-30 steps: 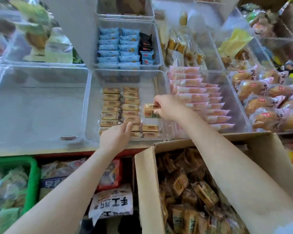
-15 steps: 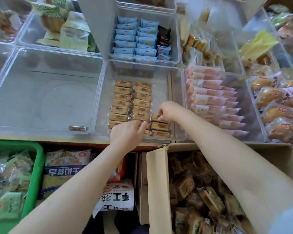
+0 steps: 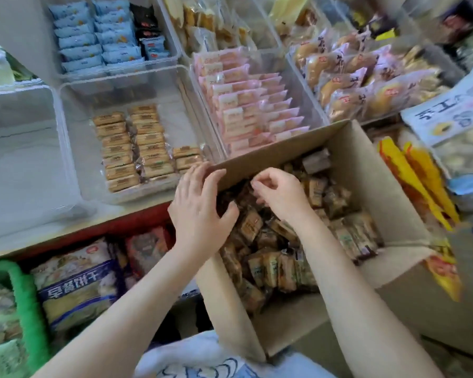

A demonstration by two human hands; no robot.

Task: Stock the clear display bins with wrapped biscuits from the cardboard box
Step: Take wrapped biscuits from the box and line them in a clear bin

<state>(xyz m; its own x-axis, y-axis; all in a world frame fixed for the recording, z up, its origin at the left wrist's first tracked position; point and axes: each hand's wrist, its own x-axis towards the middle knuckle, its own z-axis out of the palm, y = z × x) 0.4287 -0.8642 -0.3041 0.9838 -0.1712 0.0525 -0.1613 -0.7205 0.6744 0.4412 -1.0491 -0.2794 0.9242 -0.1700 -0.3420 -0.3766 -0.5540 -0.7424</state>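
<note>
The cardboard box [image 3: 367, 173] stands open below the shelf, full of loose brown wrapped biscuits [image 3: 281, 244]. Above and to its left, a clear display bin [image 3: 79, 170] holds two neat columns of the same biscuits [image 3: 131, 145] and a short third stack at the right. My left hand [image 3: 200, 205] lies with straight fingers on the box's far left corner, thumb inside over the biscuits. Just above the biscuits at the far side of the box hovers my right hand [image 3: 280, 196], its fingers loosely curled. Nothing shows between them.
An almost bare clear bin [image 3: 17, 165] sits to the left. Bins of pink packs [image 3: 251, 105], blue packs [image 3: 93, 36] and bread rolls [image 3: 366, 77] surround it. Under the shelf are a green basket [image 3: 29, 301] and snack bags [image 3: 74, 285]. Yellow packets [image 3: 421, 181] lie beside the box.
Both hands have left the biscuit bin and come down to the cardboard box. The right hand's biscuit now lies on the third stack. The view has swung right and down.
</note>
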